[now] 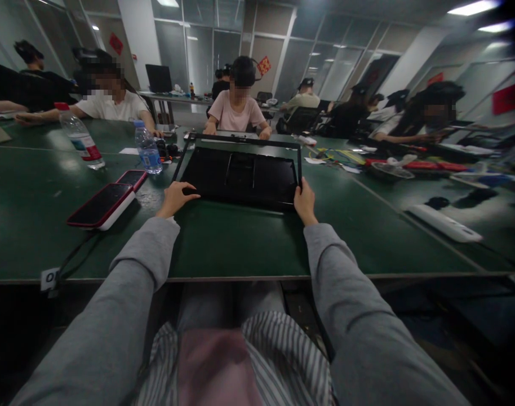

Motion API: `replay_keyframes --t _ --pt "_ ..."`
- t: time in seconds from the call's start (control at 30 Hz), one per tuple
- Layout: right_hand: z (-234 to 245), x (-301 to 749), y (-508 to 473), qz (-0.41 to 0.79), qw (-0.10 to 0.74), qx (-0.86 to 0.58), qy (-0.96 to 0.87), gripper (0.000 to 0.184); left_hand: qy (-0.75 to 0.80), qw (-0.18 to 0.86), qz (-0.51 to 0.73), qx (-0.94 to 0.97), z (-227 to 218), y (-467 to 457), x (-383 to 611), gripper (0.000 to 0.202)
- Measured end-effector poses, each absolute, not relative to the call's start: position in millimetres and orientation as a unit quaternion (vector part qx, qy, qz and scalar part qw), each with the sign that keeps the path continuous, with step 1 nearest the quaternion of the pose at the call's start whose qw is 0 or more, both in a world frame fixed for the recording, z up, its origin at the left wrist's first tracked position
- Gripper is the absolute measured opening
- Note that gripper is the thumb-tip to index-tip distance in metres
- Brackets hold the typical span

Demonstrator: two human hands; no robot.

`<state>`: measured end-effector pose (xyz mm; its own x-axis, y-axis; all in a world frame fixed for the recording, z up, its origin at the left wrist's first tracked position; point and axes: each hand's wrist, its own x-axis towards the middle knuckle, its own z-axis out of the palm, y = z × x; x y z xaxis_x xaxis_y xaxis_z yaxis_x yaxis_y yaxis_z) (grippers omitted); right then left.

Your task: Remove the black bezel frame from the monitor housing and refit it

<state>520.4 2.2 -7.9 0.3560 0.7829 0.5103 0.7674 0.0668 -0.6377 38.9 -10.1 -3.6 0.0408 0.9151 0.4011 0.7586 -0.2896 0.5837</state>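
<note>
A flat black panel (pixel 240 177) lies on the green table (pixel 240 248) in front of me, with a thin black frame (pixel 244 138) rising along its far side. My left hand (pixel 176 197) rests on the panel's near left corner, fingers curled over the edge. At the near right corner my right hand (pixel 305 201) grips the panel's edge, thumb on top. Both arms wear grey sleeves.
Two red-cased phones (pixel 102 205) (pixel 133 178) lie left of the panel, with a cable running off the table edge. Two water bottles (pixel 80 137) (pixel 147 148) stand further left. A white power strip (pixel 445 224) lies at right. Several people sit across the table.
</note>
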Motion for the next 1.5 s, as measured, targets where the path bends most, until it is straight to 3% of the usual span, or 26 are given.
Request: replay_keyframes --t 0.23,0.37,0.47,0.63,0.83,1.13,1.33,1.5 --pt "-13.0 520.3 2.4 0.022 0.445 -0.697 -0.562 0.063 0.574 0.099 0.34 0.738 -10.5 -4.3 38.5 0.024" --pt "-18.0 524.4 5.5 0.027 0.426 -0.706 -0.566 0.062 0.6 0.094 0.409 0.681 -4.5 -8.3 43.9 0.048" --pt "-20.9 527.8 8.3 0.027 0.433 -0.704 -0.562 0.06 0.616 0.148 0.466 0.618 -1.1 -6.3 44.1 0.059" --pt "-23.3 532.7 9.6 0.025 0.451 -0.697 -0.557 0.059 0.648 0.173 0.474 0.57 -7.6 7.6 29.4 0.055" --pt "-21.8 539.1 6.0 0.018 0.426 -0.699 -0.574 0.055 0.718 0.128 0.385 0.565 -8.7 3.2 12.7 0.034" --pt "-15.0 534.1 -2.5 0.009 0.409 -0.698 -0.588 0.055 0.739 0.016 0.356 0.572 -1.1 -14.8 24.1 0.038" --pt "-13.3 531.2 -0.5 -0.006 0.441 -0.686 -0.578 0.056 0.736 0.024 0.373 0.564 -5.3 -3.6 25.1 0.045" --pt "-21.2 537.1 6.5 0.002 0.431 -0.69 -0.582 0.055 0.715 0.061 0.38 0.584 -14.7 6.1 20.4 0.039"
